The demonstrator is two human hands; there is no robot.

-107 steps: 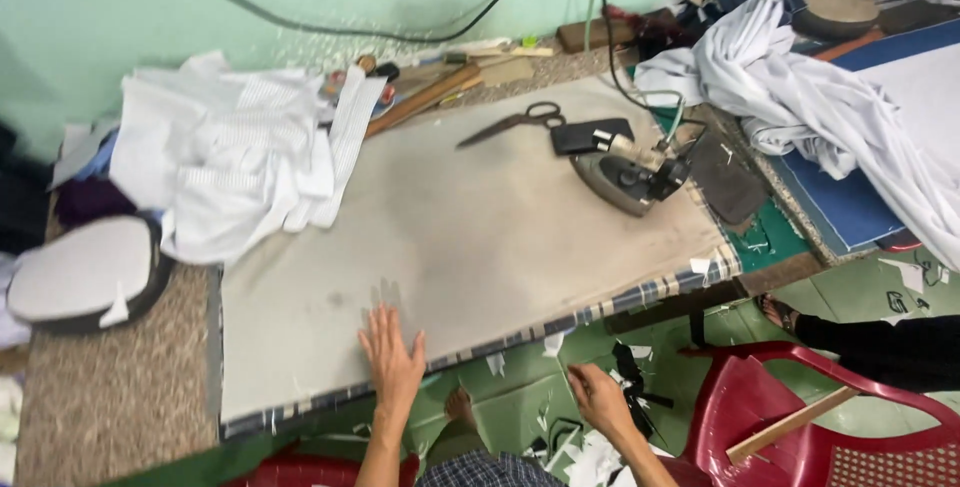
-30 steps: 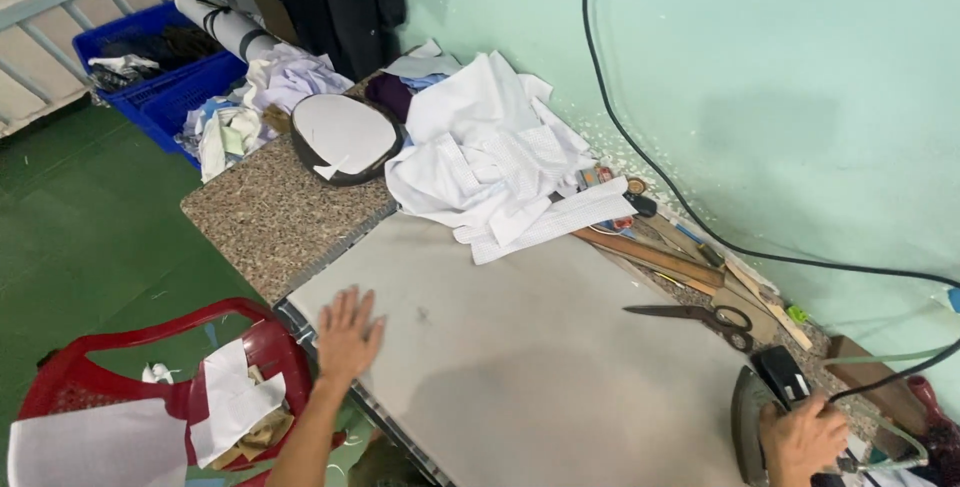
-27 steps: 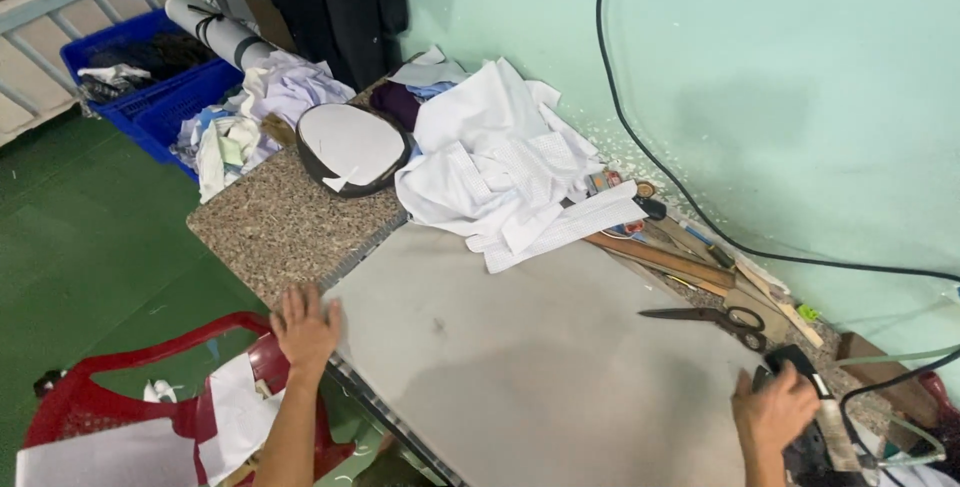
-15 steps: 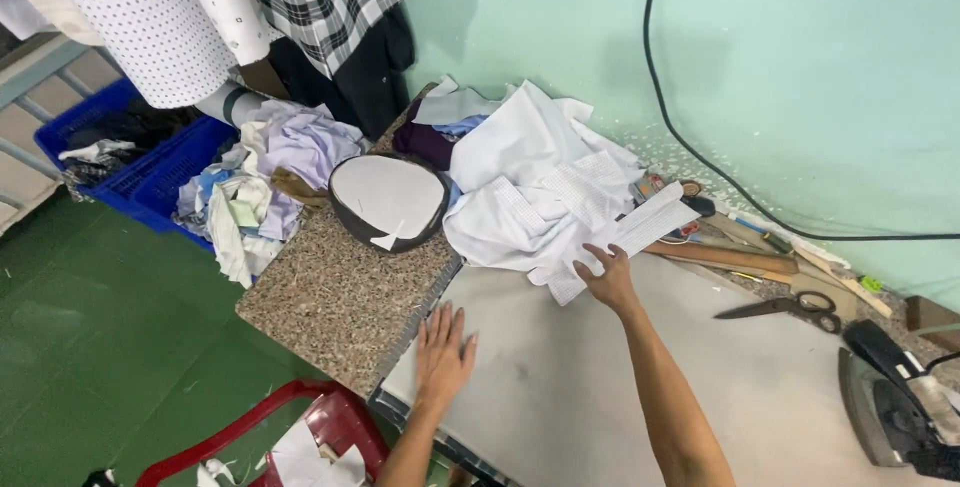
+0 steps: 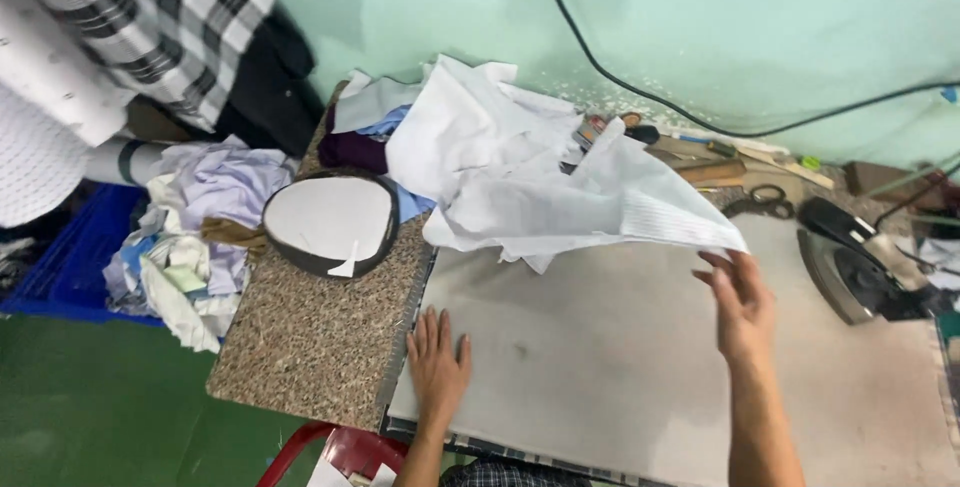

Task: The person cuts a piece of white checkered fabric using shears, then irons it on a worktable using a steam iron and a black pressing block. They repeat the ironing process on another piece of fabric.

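One white cloth piece (image 5: 590, 202) is half-drawn off the pile toward the pad's (image 5: 620, 367) far edge, right hand (image 5: 742, 299) pinching its corner, left hand (image 5: 437, 367) open flat at near-left corner; spreading not yet done.

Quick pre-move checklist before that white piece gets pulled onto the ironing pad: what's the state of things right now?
1. Right hand has the white cloth piece by its corner: ok, fingers at the edge.
2. Left hand flat on the grey pad, steadying it: ok.
3. Pad surface bare where the cloth would land: ok.
4. Iron resting at the pad's right end, apart from the cloth: ok; whether it is hot, cannot tell.
5. Scissors lying behind, off the cloth: ok.
6. Cloth piece free of the white pile: cannot tell, it overlaps the pile.
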